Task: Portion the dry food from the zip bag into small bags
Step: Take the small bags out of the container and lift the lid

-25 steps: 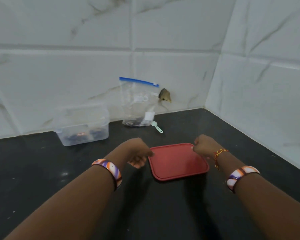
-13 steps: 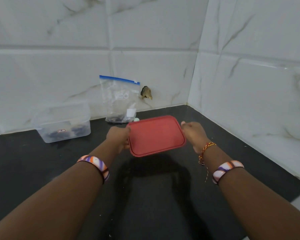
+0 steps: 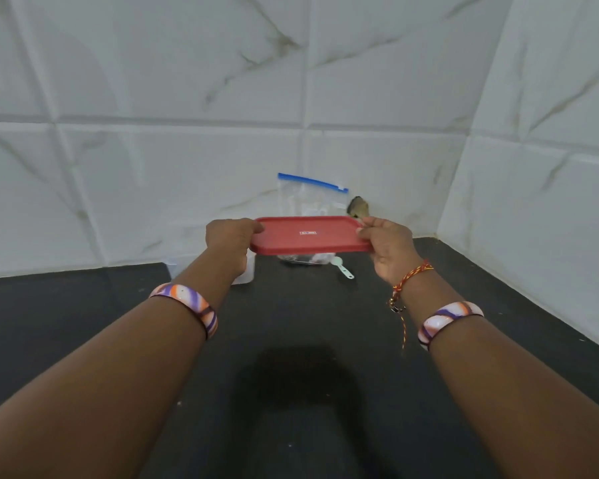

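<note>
lid: red lid (image 3: 310, 235) now lifted off the counter (image 3: 83, 323), carried toward the back wall
grip: left hand (image 3: 229, 240) & right hand (image 3: 388, 248) pinch its ends
zip bag: zip bag (image 3: 308, 197) behind lid, upright vs wall (untouched)
meaning: prob closing container (image 3: 246, 271); portioning seems done

**Zip bag at the far wall**

A clear zip bag (image 3: 308, 202) with a blue zipper strip stands upright against the far tiled wall, right of centre. Its lower half is hidden behind a red lid; dark contents show at its base. A pale green scoop (image 3: 342, 267) lies just beside it on the desk.
</note>
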`<state>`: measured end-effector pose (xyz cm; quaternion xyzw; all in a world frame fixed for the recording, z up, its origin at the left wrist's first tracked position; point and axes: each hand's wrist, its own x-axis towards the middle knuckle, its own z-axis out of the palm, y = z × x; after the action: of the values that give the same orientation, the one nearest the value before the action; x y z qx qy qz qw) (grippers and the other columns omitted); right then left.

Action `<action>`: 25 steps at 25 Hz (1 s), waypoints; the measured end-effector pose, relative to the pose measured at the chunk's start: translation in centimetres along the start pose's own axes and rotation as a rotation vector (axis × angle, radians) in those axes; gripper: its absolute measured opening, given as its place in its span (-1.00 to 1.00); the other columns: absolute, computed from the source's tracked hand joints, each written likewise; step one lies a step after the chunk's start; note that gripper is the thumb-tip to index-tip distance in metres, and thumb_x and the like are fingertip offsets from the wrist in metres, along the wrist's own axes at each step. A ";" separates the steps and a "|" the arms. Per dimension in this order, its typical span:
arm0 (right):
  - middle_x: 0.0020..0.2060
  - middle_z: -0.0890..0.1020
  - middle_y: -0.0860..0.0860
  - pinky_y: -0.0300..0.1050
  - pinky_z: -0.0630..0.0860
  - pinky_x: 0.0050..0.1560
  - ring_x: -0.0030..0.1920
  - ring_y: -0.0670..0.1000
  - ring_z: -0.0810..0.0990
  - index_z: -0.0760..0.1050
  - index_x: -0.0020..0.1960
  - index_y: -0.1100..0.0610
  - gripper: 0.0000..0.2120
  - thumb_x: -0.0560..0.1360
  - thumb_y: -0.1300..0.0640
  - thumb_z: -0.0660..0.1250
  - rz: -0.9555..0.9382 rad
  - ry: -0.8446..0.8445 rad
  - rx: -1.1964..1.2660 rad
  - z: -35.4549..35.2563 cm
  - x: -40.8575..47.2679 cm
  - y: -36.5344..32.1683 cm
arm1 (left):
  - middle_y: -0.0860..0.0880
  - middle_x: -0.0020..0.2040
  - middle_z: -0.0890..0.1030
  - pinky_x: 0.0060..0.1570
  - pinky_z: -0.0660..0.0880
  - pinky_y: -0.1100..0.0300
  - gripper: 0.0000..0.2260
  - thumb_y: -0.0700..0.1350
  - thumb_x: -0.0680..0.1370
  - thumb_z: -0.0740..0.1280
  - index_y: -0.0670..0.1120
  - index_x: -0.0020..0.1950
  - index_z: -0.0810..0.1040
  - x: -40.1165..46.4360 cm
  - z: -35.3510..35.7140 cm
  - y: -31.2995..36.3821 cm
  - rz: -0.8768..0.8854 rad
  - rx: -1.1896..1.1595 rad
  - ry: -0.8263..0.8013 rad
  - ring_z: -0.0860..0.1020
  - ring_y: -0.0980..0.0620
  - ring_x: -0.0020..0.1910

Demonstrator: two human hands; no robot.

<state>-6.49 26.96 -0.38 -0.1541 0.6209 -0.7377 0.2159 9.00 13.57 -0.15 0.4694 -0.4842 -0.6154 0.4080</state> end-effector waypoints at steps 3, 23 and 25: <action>0.07 0.49 0.14 -0.13 0.50 0.12 0.06 0.05 0.48 0.44 0.25 0.34 -0.63 0.47 0.49 0.18 -0.032 -0.046 -0.177 5.5 0.1 1.0 | -0.09 -0.31 0.42 -0.26 0.42 0.19 -0.80 -0.35 0.41 0.38 -0.19 -0.31 0.40 2.6 -3.7 0.9 0.065 0.159 0.041 0.43 -0.07 -0.22; 0.02 0.61 0.26 -0.06 0.49 -0.05 0.04 0.24 0.57 0.53 0.04 0.35 -0.81 0.49 0.37 0.19 -0.442 -0.327 -1.333 21.2 6.2 9.0 | -0.17 -0.20 0.54 -0.23 0.37 0.14 -0.76 -0.25 0.55 0.17 -0.25 0.04 0.62 17.3 -10.4 -2.7 0.291 0.622 0.262 0.45 -0.09 -0.27; 0.04 0.60 0.28 -0.06 0.48 -0.02 0.07 0.24 0.57 0.53 0.03 0.36 -0.81 0.46 0.38 0.22 -0.476 -0.383 -1.453 21.2 6.4 8.2 | -0.14 -0.25 0.52 -0.24 0.37 0.15 -0.79 -0.27 0.52 0.18 -0.21 -0.09 0.62 17.4 -10.4 -2.7 0.286 0.639 0.272 0.45 -0.12 -0.27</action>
<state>-0.46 4.61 -4.83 -0.5097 0.8499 -0.1339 0.0006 15.03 -4.81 -6.90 0.5780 -0.6539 -0.3021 0.3834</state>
